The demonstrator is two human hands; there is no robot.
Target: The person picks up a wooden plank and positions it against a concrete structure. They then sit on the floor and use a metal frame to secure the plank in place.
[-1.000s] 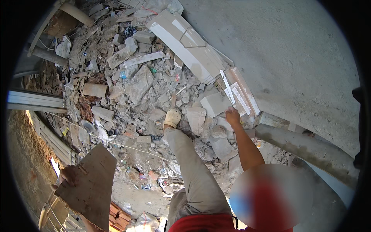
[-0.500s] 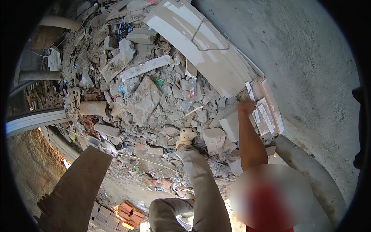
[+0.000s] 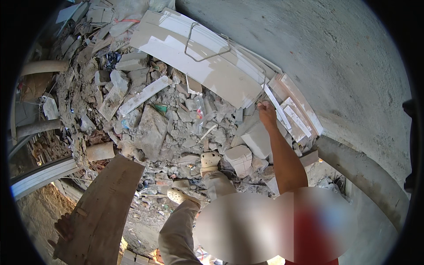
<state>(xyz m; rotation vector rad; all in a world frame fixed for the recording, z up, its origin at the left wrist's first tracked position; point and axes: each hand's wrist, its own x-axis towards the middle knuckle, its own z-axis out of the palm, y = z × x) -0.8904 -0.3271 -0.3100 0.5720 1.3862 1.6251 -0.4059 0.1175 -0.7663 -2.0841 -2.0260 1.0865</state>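
"What has changed for us since half a second ago?"

"A second cream clog [image 3: 180, 195] now shows on the rubble [image 3: 179, 121], and our wooden board [image 3: 100, 207] sits farther right in view."

"How does it lie to our hands?"

"Our left hand [image 3: 65, 227] grips its left edge, fingers bent over the face. Our right hand [image 3: 266, 111], well apart from it, is curled beside a white strip [image 3: 277, 107]; we cannot tell whether it holds anything."
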